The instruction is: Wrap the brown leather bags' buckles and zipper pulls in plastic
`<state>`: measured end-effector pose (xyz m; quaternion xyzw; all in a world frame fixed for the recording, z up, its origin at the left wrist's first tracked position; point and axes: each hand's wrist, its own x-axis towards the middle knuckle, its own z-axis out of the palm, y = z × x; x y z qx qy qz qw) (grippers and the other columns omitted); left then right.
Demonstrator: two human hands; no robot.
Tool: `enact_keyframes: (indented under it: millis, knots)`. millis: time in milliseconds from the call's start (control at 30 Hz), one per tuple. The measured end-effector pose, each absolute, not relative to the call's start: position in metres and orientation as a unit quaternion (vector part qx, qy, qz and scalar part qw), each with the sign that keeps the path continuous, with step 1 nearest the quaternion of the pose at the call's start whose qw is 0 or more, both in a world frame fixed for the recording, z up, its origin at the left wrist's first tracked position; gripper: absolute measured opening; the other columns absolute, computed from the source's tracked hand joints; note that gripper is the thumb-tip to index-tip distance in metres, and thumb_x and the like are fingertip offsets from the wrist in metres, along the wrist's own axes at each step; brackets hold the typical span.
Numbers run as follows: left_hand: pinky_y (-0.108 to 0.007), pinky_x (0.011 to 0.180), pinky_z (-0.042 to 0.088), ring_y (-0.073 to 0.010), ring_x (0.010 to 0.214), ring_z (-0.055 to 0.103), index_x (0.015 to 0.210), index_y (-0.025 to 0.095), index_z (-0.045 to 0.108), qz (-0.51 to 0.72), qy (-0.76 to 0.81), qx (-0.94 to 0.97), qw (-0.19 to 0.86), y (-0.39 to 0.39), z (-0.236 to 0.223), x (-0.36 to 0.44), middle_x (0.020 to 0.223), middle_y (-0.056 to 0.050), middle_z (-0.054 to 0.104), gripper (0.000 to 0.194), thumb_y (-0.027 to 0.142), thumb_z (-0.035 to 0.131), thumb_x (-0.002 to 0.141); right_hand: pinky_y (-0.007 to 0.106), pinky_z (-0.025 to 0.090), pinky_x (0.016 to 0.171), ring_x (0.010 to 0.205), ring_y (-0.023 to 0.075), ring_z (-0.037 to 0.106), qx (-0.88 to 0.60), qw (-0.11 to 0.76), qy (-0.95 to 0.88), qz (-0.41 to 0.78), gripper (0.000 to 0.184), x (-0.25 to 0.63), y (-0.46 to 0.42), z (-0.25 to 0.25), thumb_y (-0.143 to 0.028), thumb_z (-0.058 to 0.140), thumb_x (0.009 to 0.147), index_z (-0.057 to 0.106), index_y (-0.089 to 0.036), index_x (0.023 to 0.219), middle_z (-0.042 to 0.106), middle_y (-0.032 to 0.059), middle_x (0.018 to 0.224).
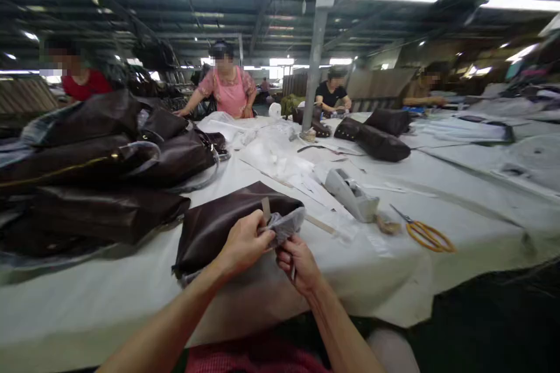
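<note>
A dark brown leather bag [227, 210] lies on the white-covered table in front of me. Crumpled translucent plastic wrap [289, 222] bunches at its right end, where both hands meet. My left hand [245, 242] pinches the plastic wrap beside a small tan strip [266, 208] that lies against the bag. My right hand [298, 263], just below and to the right, is closed with its fingers curled at the wrap's lower edge. A thin pale item shows at its fingers, too small to name.
A large pile of brown bags [100, 169] fills the left. To the right lie a tape dispenser [352, 193] and orange-handled scissors [426, 236]. White plastic sheets [280, 154] and more brown bags [378, 137] lie farther back. A post [315, 58] rises from the table; several people work beyond.
</note>
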<state>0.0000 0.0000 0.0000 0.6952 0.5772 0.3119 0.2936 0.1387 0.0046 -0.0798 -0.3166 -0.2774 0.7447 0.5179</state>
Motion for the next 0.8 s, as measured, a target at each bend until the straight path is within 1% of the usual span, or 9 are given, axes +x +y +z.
enact_keyframes:
  millis: [133,267,400,500,533,600,667,700,800]
  knots:
    - [-0.023,0.061,0.043,-0.0133,0.066,0.054,0.086,0.022,0.050,0.347,0.581,0.672,0.301,0.003,-0.007,0.000,0.072,0.005,0.057,0.016,0.018,0.057,0.072,0.015,0.023,0.038,0.045,0.0044,0.039,-0.339,0.516,-0.288,0.732,0.037,0.138,0.007,-0.085,-0.034,0.081,0.055,0.058,-0.017,0.079,0.048,-0.0076,0.054]
    - [-0.023,0.061,0.043,-0.0155,0.069,0.061,0.113,0.022,0.050,0.360,0.581,0.649,0.335,0.009,-0.011,0.000,0.077,0.003,0.066,0.044,0.018,0.059,0.070,0.015,0.021,0.038,0.044,0.0048,0.037,-0.368,0.563,-0.274,0.687,0.029,0.131,0.014,-0.095,-0.028,0.077,0.054,0.057,-0.018,0.072,0.046,-0.0078,0.051]
    - [-0.025,0.065,0.046,-0.0176,0.074,0.064,0.142,0.013,0.030,0.373,0.585,0.622,0.363,0.014,-0.012,0.000,0.081,0.000,0.071,0.081,0.020,0.064,0.068,0.016,0.020,0.038,0.043,0.0047,0.035,-0.364,0.589,-0.259,0.674,0.026,0.125,0.019,-0.099,-0.027,0.076,0.054,0.058,-0.017,0.071,0.044,-0.0081,0.049]
    - [-0.024,0.063,0.045,-0.0162,0.068,0.063,0.151,0.008,0.009,0.387,0.586,0.600,0.383,0.015,-0.013,-0.001,0.075,0.003,0.069,0.101,0.019,0.065,0.067,0.015,0.018,0.038,0.041,0.0038,0.033,-0.365,0.576,-0.252,0.687,0.026,0.127,0.020,-0.096,-0.024,0.075,0.052,0.056,-0.018,0.069,0.042,-0.0092,0.048]
    - [-0.024,0.061,0.045,-0.0156,0.065,0.062,0.151,0.008,0.010,0.390,0.584,0.595,0.392,0.016,-0.014,-0.002,0.073,0.003,0.068,0.101,0.019,0.065,0.067,0.015,0.017,0.037,0.041,0.0034,0.032,-0.366,0.568,-0.254,0.692,0.026,0.128,0.020,-0.095,-0.023,0.074,0.052,0.055,-0.018,0.068,0.040,-0.0097,0.048]
    - [-0.023,0.058,0.043,-0.0151,0.062,0.060,0.145,0.009,0.031,0.387,0.569,0.605,0.402,0.018,-0.016,-0.004,0.070,0.003,0.067,0.085,0.020,0.063,0.068,0.015,0.016,0.037,0.039,0.0026,0.030,-0.365,0.551,-0.263,0.703,0.025,0.131,0.021,-0.092,-0.023,0.073,0.052,0.055,-0.018,0.068,0.039,-0.0105,0.047]
    - [-0.023,0.058,0.043,-0.0160,0.064,0.061,0.124,0.011,0.058,0.378,0.542,0.635,0.400,0.021,-0.018,-0.005,0.071,0.001,0.067,0.055,0.020,0.061,0.069,0.014,0.016,0.036,0.038,0.0019,0.029,-0.360,0.543,-0.277,0.707,0.025,0.133,0.022,-0.090,-0.023,0.073,0.052,0.055,-0.017,0.068,0.039,-0.0108,0.047]
    - [-0.024,0.059,0.043,-0.0168,0.067,0.062,0.112,0.012,0.065,0.373,0.532,0.648,0.398,0.023,-0.018,-0.006,0.073,-0.001,0.068,0.044,0.019,0.060,0.069,0.014,0.016,0.036,0.038,0.0016,0.028,-0.357,0.542,-0.284,0.706,0.024,0.134,0.022,-0.089,-0.024,0.073,0.052,0.055,-0.017,0.068,0.039,-0.0107,0.047]
    - [-0.026,0.063,0.046,-0.0188,0.072,0.064,0.099,0.012,0.069,0.366,0.532,0.653,0.396,0.024,-0.017,-0.006,0.080,-0.004,0.071,0.033,0.019,0.058,0.069,0.014,0.019,0.035,0.038,0.0012,0.029,-0.359,0.544,-0.305,0.695,0.025,0.138,0.020,-0.086,-0.027,0.073,0.055,0.055,-0.017,0.068,0.040,-0.0108,0.047]
